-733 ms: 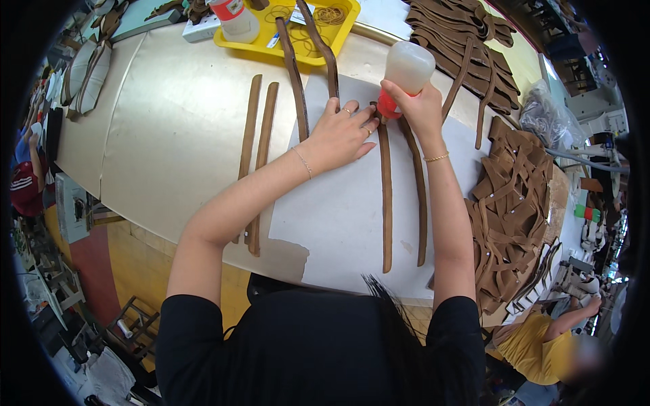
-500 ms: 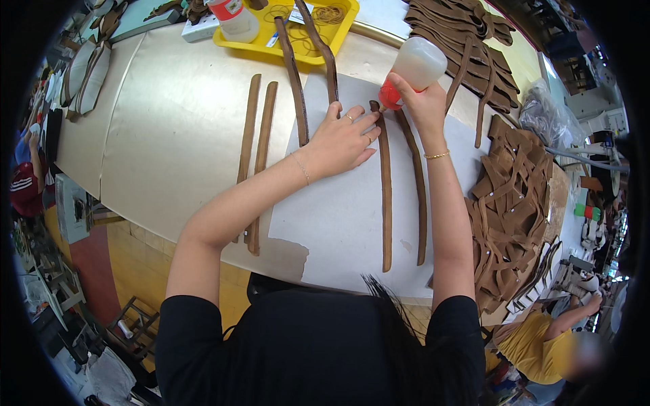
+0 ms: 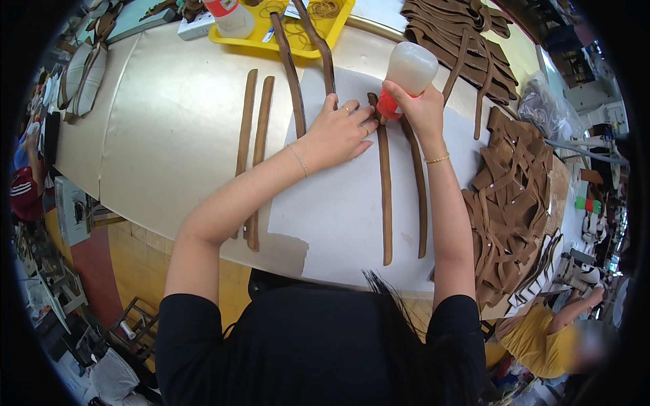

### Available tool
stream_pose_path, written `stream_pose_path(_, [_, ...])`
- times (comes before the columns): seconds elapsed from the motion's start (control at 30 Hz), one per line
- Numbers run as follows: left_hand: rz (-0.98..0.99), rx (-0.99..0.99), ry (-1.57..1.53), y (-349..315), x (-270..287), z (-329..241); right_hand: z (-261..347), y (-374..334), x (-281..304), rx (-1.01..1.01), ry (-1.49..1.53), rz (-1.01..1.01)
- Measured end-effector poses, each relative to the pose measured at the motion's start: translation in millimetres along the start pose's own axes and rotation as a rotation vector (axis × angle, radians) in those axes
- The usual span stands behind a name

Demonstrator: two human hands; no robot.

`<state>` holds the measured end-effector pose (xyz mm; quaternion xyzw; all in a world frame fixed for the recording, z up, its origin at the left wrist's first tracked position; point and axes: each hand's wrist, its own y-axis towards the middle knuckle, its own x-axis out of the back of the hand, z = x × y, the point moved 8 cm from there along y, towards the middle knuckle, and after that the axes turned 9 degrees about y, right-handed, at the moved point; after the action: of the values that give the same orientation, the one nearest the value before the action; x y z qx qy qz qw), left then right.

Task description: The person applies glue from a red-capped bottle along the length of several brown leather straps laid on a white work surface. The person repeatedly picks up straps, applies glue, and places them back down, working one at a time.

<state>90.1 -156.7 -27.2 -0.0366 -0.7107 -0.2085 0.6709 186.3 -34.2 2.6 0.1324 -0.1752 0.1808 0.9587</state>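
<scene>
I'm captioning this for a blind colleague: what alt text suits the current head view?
A person's right hand holds a bottle nozzle-down near the far end of a brown strip, with the left hand close beside it. Other strips lie on the table, with a yellow tray beyond and a brown pile at right.

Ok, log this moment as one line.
left hand: open, fingertips at brown strip | right hand: gripping inverted bottle, tip at strip's far end | beyond: yellow tray

The pale gold counter (image 3: 162,122) bears a whitish sheet (image 3: 332,210) beneath the hands (image 3: 336,137), two brown strips (image 3: 263,128) to their left, a yellow tray (image 3: 247,46) beyond them and heaped brown straps (image 3: 511,210) to their right.
</scene>
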Motion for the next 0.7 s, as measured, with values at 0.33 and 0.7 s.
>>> stream_pose_path(0.33, [0.001,0.006,-0.007,1.8,-3.0,-1.1,-4.3,-27.8,8.9,-0.105,-0.048,0.057])
stream_pose_path(0.7, [-0.081,-0.148,-0.100,-29.0,11.2,-46.4,-13.4,-28.1,25.6,-0.069,0.150,-0.112])
